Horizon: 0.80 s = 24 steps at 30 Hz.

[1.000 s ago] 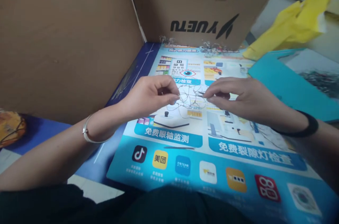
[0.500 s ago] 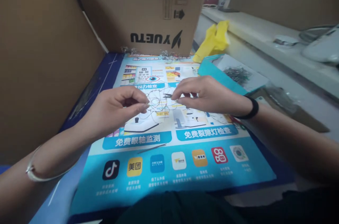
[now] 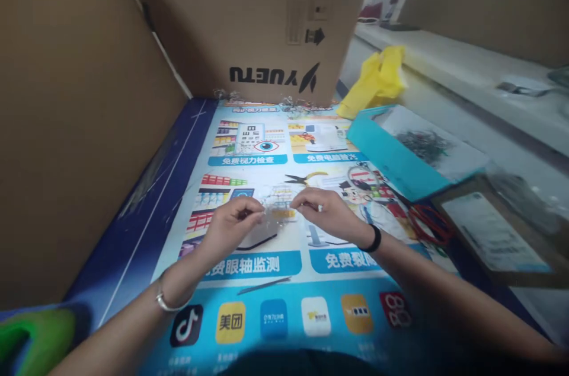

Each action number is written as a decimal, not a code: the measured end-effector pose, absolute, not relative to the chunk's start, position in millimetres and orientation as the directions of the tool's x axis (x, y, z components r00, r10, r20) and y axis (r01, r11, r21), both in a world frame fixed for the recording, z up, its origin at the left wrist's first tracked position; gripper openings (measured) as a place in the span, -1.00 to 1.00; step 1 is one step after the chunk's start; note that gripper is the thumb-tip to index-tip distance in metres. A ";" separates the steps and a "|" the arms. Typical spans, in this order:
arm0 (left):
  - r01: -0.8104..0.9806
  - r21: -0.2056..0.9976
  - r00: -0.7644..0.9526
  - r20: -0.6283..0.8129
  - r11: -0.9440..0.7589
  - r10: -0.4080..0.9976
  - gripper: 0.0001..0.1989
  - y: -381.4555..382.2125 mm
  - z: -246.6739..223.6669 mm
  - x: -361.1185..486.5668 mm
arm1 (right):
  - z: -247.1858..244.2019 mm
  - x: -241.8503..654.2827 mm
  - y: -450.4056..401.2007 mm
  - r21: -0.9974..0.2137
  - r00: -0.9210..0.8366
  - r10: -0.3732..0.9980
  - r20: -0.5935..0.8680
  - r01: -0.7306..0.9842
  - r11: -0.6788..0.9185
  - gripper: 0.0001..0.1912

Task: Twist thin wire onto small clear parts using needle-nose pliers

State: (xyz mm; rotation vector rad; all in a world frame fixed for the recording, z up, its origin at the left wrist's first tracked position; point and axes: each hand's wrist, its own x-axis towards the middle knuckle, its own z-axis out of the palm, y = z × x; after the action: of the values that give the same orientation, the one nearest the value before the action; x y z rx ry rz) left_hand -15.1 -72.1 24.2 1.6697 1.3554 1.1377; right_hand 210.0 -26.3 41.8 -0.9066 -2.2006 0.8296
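Observation:
My left hand point(image 3: 237, 222) is closed in a pinch above the printed sheet, with thumb and fingertips on the left side of a tangle of thin wire point(image 3: 276, 213). My right hand point(image 3: 324, 213) pinches the right side of the same loops. The wire is fine and partly blurred against the print, so its exact shape is hard to make out. Just beyond the right hand lies a pair of pliers point(image 3: 306, 178) with dark jaws and yellow handles. Closer to my body, some thin straight rods point(image 3: 264, 286) rest on the sheet point(image 3: 329, 299).
Cardboard panels point(image 3: 267, 20) stand at the back and left. At the right are a teal box point(image 3: 391, 156) holding a dark wiry heap point(image 3: 424, 145), red looped handles point(image 3: 429, 225), and a yellow bag point(image 3: 373, 82). Wire scraps point(image 3: 291, 104) lie along the back panel.
The view has shifted, and both hands now appear lower. The pliers, hidden by the right hand before, show fully beyond it. The wire loops stay between my hands.

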 end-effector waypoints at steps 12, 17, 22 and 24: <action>0.182 0.974 -0.001 -0.139 0.137 0.990 -0.97 -62.5 -10.5 -23.5 | -7.3 201.0 -23.0 -0.820 -0.546 0.821 0.166 0.386 0.423 -0.86; 0.176 0.975 0.042 -0.147 0.137 0.988 -0.98 -67.8 -13.5 -21.0 | -14.8 201.4 -33.2 -0.701 -0.489 0.802 0.341 0.436 0.564 -0.81; 0.184 0.971 0.064 -0.164 0.150 0.984 -0.95 -74.7 -10.6 -15.5 | -17.2 200.0 -44.0 -0.415 -0.615 0.588 0.525 0.418 0.808 -0.84; 0.213 0.966 0.063 -0.161 0.144 0.985 -0.94 -77.2 -10.5 -13.2 | -17.0 199.6 -47.8 -0.322 -0.663 0.524 0.534 0.413 0.852 -0.92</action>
State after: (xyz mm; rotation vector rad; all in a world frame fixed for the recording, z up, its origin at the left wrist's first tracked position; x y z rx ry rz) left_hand -13.2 -77.2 -10.5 1.2783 1.3680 0.9303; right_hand 199.6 -47.8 -17.0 -0.6789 -2.3871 0.2281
